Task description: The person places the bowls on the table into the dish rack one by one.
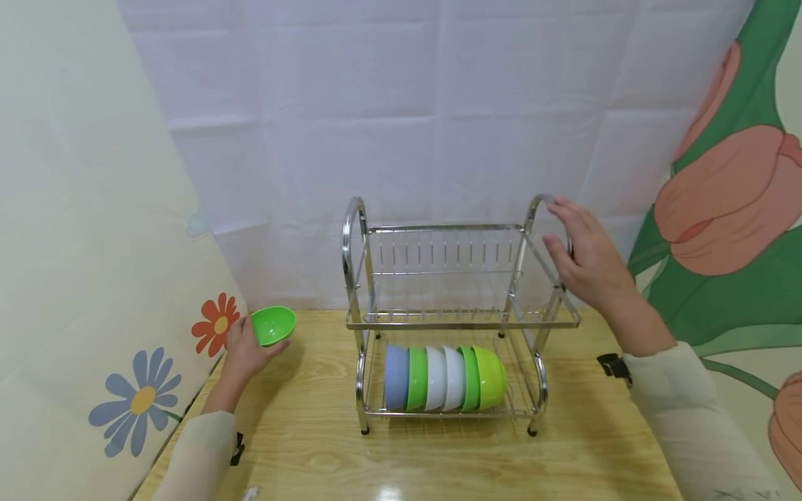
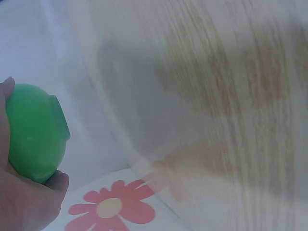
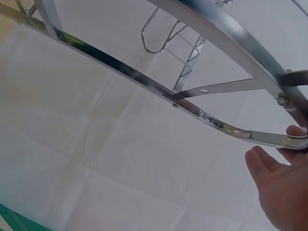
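A green bowl [image 1: 273, 325] is held by my left hand [image 1: 246, 350] at the left of the table, above the wood. In the left wrist view the bowl [image 2: 36, 132] shows its rounded outside and foot, fingers and thumb at its edges. On the right, my right hand [image 1: 589, 259] is at the top of the metal dish rack [image 1: 464, 325], by its right arch, fingers mostly straight and thumb apart. The right wrist view has the fingertips beside the curved rail [image 3: 226, 127]; firm contact is hard to tell.
Several bowls [image 1: 436, 378] in blue, green, white and yellow-green stand on edge in a row on the rack's lower tier. The upper wire tier [image 1: 445, 273] holds no dishes. A white cloth [image 1: 351, 125] hangs behind; flower-printed panels [image 1: 81, 229] flank the wooden table [image 1: 301, 431].
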A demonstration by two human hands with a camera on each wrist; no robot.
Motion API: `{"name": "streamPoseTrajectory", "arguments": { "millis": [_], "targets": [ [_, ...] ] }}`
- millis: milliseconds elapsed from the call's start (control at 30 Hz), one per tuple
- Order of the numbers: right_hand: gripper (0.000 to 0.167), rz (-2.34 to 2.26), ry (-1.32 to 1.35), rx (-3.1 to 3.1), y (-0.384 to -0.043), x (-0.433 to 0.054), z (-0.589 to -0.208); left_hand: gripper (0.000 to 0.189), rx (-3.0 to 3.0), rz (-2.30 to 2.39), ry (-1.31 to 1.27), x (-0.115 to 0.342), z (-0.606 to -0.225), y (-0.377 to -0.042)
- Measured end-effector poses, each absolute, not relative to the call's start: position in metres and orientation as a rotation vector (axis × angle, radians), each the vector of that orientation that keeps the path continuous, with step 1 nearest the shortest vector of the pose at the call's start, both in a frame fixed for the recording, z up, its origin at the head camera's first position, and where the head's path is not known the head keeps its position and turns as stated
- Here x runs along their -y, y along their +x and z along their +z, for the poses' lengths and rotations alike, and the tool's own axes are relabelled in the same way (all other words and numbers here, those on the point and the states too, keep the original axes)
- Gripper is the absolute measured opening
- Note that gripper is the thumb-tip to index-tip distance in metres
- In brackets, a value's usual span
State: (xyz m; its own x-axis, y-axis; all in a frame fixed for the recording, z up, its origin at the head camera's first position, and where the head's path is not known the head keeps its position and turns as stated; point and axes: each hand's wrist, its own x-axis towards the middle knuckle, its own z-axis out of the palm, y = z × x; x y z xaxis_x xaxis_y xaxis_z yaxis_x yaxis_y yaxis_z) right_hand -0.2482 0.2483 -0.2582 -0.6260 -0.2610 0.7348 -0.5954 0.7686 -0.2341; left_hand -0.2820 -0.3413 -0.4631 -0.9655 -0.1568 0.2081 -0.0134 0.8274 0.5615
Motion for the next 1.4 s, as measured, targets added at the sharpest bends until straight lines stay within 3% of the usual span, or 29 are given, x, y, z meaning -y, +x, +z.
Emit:
{"name": "streamPoseTrajectory", "arguments": {
  "millis": [1400],
  "targets": [
    [0.045, 0.611, 0.624, 2.211, -0.25, -0.245, -0.264, 0.099, 2.57, -0.791, -0.437, 0.289, -0.401, -0.2]
  ]
}}
